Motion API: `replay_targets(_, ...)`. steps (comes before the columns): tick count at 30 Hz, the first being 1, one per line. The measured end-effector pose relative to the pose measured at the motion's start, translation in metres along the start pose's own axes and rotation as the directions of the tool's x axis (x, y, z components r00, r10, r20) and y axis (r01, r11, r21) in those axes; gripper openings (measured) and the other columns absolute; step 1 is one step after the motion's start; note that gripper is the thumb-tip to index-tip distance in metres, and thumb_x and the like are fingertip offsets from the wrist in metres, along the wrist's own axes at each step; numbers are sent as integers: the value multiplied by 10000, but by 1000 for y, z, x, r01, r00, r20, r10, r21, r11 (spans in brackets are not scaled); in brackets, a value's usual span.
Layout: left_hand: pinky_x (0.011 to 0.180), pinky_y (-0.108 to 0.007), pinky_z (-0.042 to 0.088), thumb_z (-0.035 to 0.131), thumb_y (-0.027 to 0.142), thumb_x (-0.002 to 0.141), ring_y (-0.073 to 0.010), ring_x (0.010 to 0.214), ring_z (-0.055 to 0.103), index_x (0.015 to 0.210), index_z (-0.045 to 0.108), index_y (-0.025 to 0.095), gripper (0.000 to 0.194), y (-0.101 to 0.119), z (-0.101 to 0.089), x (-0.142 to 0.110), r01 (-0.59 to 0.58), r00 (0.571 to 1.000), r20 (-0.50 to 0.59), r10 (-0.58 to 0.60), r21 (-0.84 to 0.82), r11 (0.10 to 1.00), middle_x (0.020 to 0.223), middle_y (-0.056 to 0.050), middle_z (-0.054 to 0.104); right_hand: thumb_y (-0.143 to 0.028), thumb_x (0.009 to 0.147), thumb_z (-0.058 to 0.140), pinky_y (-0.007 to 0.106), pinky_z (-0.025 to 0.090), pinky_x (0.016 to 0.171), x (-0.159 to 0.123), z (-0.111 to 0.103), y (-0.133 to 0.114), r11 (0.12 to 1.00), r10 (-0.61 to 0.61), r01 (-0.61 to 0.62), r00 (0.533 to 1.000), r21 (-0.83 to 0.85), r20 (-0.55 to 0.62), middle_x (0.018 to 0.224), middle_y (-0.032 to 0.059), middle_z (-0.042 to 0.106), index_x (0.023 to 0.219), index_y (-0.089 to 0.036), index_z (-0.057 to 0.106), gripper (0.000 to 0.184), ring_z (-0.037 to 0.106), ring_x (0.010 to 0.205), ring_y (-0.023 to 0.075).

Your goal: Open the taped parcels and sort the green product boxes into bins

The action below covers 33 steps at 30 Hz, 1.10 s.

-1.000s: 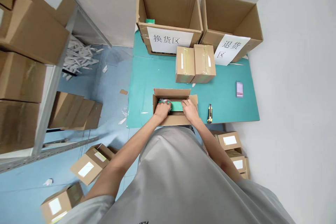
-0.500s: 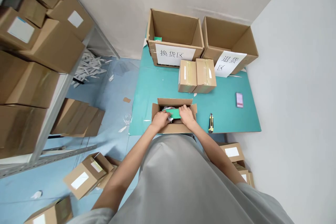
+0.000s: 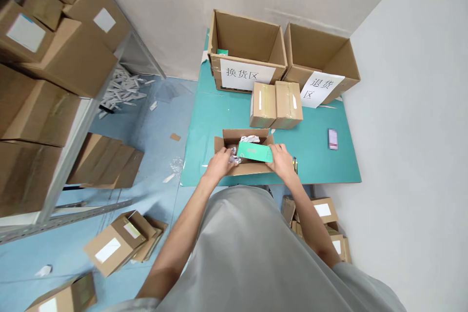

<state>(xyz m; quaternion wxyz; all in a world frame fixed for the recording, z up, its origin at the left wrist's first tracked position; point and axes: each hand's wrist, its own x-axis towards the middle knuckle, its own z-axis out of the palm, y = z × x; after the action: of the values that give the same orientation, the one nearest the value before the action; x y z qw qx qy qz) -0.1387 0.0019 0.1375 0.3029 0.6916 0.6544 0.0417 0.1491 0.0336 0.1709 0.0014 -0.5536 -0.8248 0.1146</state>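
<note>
Box [image 3: 255, 151], green, lies left of the right hand [image 3: 280, 159], which grips its end.

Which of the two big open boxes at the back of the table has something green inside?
The left box, where a small green item shows inside; none shows in the right box.

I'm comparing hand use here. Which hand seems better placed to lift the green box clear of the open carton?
Probably the right hand: it grips the green box at one end, while the left hand is at the crumpled packing.
</note>
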Motion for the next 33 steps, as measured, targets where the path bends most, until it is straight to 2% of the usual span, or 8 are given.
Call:
replay_targets(4,1056,-484,601,701,256,1021,-412,1289,731,1417,644,158,412,-3,6,4,26,997,-67,-29,-41,999,1394,-219,696,-315,888,893,447,584,938,-6,-5,16,976,61,-63,998,208,16,1368,137,765,1450,-215,676,610,607,1314,388)
replay_targets(8,1166,-530,585,705,223,978,-385,1403,694,1531,580,202,567,-8,11,9,-39,986,-167,-27,-380,924,1507,-192,694,-399,784,972,482,575,1033,-13,-8,27,887,130,-129,991,444,30,1371,126,771,1414,-227,717,701,651,1286,378)
replay_targets(12,1151,-538,623,849,365,885,-349,1334,750,1512,579,193,705,5,11,12,-37,999,-43,-1,-874,484,1508,-176,726,-441,675,1003,494,594,1084,-13,-5,21,610,225,-218,970,762,97,1339,97,796,1353,-249,751,748,716,1244,343)
replay_targets(16,1189,-558,608,965,530,815,-363,1375,738,1423,650,200,761,24,9,4,79,987,84,134,-996,44,1499,-184,738,-504,626,1027,459,624,1096,-7,1,-7,214,224,-197,963,957,149,1322,78,824,1249,-271,777,710,746,1280,325)
replay_targets(20,1201,-558,603,940,515,885,-341,1364,751,1421,668,247,658,30,10,-7,204,964,181,196,-973,-107,1508,-151,740,-609,632,1029,468,680,1029,0,7,-39,-66,223,-201,952,977,211,1245,87,851,1202,-272,761,715,787,1232,346)
replay_targets(24,1162,-584,627,873,459,975,-332,1280,791,1428,666,252,539,29,13,-13,263,945,205,253,-939,-220,1500,-134,746,-723,708,981,460,714,980,4,12,-59,-228,214,-153,956,962,203,1219,83,862,1227,-277,747,723,806,1214,349)
replay_targets(28,1152,-511,642,902,369,957,-302,1219,810,1424,677,233,536,31,15,-14,219,963,139,229,-900,-376,1459,-124,762,-766,738,960,472,703,1034,9,19,-66,-180,210,-117,966,977,154,1253,74,859,1263,-281,767,740,797,1245,343)
replay_targets(33,1162,-468,643,950,356,895,-304,1297,773,1452,671,257,631,30,12,-15,148,986,104,127,-897,-417,1482,-114,751,-835,805,867,499,676,1062,12,24,-66,115,224,-62,974,991,35,1249,107,856,1209,-231,817,728,795,1173,339)
